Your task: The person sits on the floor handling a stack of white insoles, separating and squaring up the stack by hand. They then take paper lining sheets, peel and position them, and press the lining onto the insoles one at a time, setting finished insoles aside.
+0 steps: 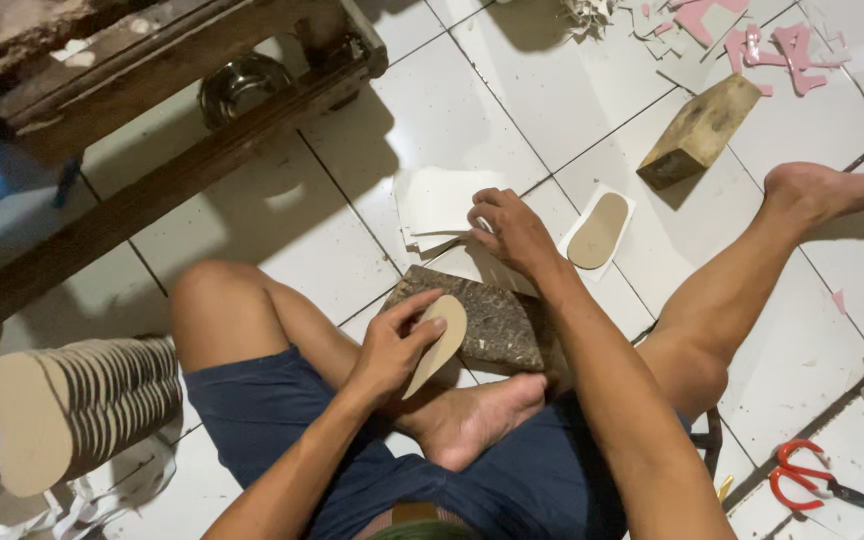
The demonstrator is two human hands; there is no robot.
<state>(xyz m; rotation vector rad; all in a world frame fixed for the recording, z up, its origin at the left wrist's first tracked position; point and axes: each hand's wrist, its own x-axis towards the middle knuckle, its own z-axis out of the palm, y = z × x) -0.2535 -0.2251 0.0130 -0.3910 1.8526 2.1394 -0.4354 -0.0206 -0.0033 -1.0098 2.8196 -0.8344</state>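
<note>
Closest to me, my left hand [392, 345] grips a tan insole [438, 343] over the dark cutting block [497, 320], long axis tilted up-right. My right hand [512, 232] lies farther out, fingers curled on the white sheets [437, 205] beyond the block, so it is nearer them.

The cutting block [492, 320] sits on the floor between the legs. Sheets [437, 205] lie behind it. The stack of soles [82, 405] lies far left, scissors [817, 485] far right.
</note>
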